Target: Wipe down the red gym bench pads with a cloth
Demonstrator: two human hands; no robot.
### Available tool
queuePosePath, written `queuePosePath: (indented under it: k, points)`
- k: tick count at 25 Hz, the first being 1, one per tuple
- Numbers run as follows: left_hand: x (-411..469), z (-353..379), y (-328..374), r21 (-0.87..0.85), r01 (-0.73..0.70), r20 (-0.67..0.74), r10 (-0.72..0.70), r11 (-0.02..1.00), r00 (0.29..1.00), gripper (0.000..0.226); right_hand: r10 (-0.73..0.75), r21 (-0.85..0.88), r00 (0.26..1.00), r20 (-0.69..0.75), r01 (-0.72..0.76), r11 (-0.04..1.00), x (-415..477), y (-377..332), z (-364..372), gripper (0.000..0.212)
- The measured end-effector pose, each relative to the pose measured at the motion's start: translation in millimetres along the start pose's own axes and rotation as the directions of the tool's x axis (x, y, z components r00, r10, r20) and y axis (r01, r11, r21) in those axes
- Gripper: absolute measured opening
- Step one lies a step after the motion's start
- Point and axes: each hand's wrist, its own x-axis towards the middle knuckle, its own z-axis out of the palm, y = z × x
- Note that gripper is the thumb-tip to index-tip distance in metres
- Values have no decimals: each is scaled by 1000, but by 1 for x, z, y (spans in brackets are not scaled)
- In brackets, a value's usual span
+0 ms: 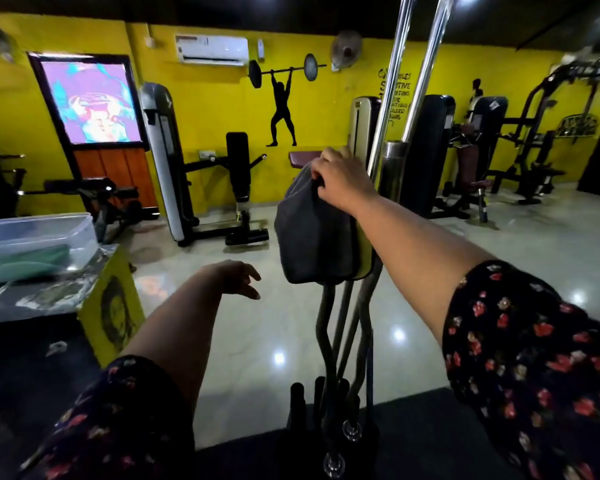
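One grey cloth [312, 230] is gripped at its top by the right hand [343, 181].

Two hands and one cloth are seen; the cloth is hung below the closed right hand, while the left hand [236, 278] is held open and empty, lower and apart from it.

Cloth [312, 233] draped over bars [340, 317], probably; tub [37, 237] left.

Both sleeves [534, 358] are dark fabric printed with small red flowers
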Motion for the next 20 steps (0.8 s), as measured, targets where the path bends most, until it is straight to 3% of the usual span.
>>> queuePosePath:
  k: [3, 9, 20]
  points:
    - [7, -5, -6, -30, 45, 1, -45, 999, 999, 61, -13, -27, 1000, 7, 13, 1000, 11, 8, 6, 51]
    - [13, -8, -9, -39, 74, -17, -75, 997, 997, 61, -27, 90, 999, -24, 29, 996, 24, 15, 10, 29]
    - [-7, -7, -9, 2, 31, -3, -31, 1000, 1000, 60, 97, 182, 978, -187, -63, 981, 8, 11, -9, 24]
